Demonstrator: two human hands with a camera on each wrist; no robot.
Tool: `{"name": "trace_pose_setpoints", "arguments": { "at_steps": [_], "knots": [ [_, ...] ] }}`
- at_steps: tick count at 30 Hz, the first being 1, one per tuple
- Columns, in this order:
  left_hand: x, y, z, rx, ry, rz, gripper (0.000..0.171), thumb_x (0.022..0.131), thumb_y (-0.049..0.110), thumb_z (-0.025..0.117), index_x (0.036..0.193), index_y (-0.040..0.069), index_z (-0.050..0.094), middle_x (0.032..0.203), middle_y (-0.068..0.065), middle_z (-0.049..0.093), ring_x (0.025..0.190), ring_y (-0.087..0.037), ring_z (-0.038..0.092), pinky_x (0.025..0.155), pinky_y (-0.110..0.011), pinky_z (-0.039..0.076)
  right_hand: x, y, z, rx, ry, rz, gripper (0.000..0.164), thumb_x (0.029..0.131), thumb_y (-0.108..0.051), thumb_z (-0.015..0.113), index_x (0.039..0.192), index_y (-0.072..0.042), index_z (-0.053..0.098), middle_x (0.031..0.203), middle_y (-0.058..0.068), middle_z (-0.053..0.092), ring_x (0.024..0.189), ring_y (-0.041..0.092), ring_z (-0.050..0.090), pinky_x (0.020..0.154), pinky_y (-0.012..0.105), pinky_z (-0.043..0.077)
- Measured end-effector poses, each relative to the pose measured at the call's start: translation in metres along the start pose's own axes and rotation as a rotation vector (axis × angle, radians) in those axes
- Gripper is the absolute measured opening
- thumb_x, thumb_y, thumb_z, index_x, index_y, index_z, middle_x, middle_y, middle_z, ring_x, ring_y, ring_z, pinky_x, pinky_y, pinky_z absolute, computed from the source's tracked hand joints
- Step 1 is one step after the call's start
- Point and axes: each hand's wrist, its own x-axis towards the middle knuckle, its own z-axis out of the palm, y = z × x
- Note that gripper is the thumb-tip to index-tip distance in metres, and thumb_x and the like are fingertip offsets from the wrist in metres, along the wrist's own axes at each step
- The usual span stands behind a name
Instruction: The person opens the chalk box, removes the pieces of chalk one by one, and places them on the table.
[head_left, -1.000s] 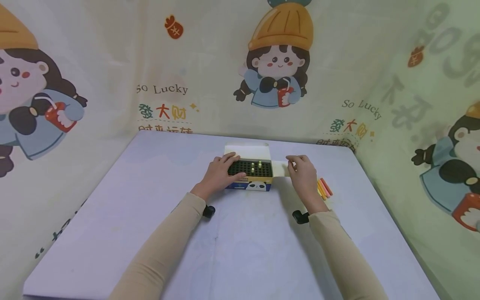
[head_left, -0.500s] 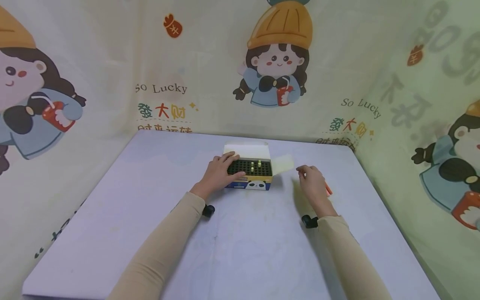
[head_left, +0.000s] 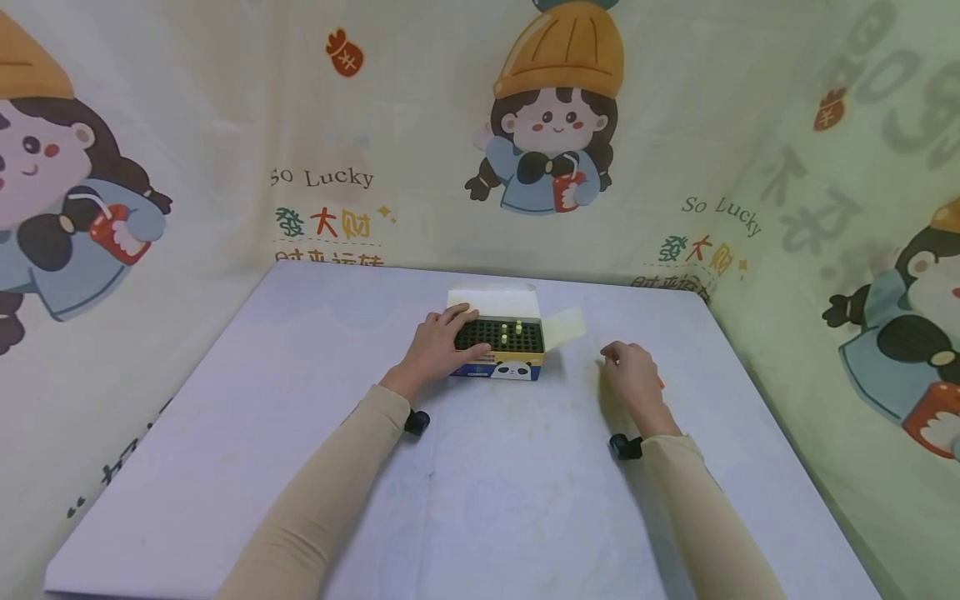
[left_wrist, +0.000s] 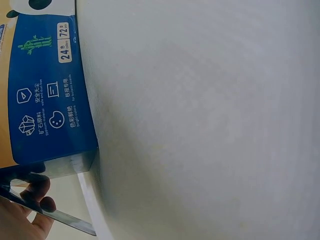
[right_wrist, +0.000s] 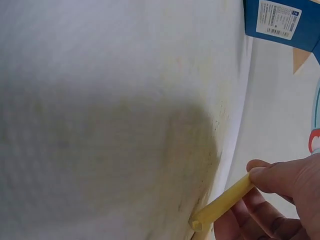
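Observation:
An open chalk box (head_left: 514, 370) with a panda on its front stands toward the back of the table, a black grid of holes (head_left: 487, 332) inside. A few pale chalk sticks (head_left: 518, 327) poke up from the grid. My left hand (head_left: 431, 354) holds the box's left end, thumb along the front edge; its fingers (left_wrist: 37, 192) show beside the end in the left wrist view. To the right of the box, my right hand (head_left: 633, 379) pinches a yellow chalk stick (right_wrist: 225, 204) between thumb and fingers, its free end angled low toward the table.
The white lid (head_left: 491, 302) stands up behind the box, and a white side flap (head_left: 565, 328) sticks out from its right end. A bit of orange chalk (head_left: 662, 382) shows past my right hand. A printed curtain (head_left: 427, 167) surrounds the white table (head_left: 480, 500).
My right hand has moved right and toward me, away from the side flap, which now tilts higher. It now covers most of the loose chalk sticks. The left hand stays on the box.

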Motion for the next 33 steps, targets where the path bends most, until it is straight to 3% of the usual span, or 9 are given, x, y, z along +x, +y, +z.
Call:
{"name": "trace_pose_setpoints", "arguments": {
  "at_steps": [4, 12, 33],
  "knots": [
    [0.0, 0.001, 0.0, 0.005, -0.008, -0.004, 0.083, 0.082, 0.08, 0.038, 0.149, 0.03, 0.033, 0.157, 0.003, 0.023, 0.128, -0.037, 0.036, 0.101, -0.056, 0.033, 0.0, 0.003, 0.0, 0.004, -0.029, 0.035, 0.026, 0.097, -0.013, 0.047, 0.113, -0.005, 0.067, 0.107, 0.017, 0.061, 0.099, 0.036, 0.058, 0.077, 0.05, 0.049],
    [0.0, 0.0, 0.0, 0.014, -0.008, -0.005, 0.085, 0.082, 0.081, 0.037, 0.15, 0.03, 0.032, 0.157, 0.003, 0.023, 0.127, -0.037, 0.037, 0.101, -0.055, 0.033, -0.002, 0.008, -0.002, 0.008, -0.073, 0.019, 0.027, 0.095, -0.009, 0.047, 0.11, 0.0, 0.067, 0.109, 0.022, 0.063, 0.102, 0.039, 0.058, 0.083, 0.05, 0.048],
    [0.001, 0.0, 0.001, 0.011, -0.01, -0.011, 0.085, 0.082, 0.081, 0.037, 0.15, 0.031, 0.031, 0.157, 0.003, 0.022, 0.127, -0.036, 0.036, 0.101, -0.055, 0.033, -0.003, 0.015, -0.004, 0.007, -0.07, -0.025, 0.023, 0.096, -0.008, 0.051, 0.109, 0.004, 0.066, 0.105, 0.025, 0.06, 0.1, 0.04, 0.056, 0.084, 0.051, 0.046]
  ]
}}
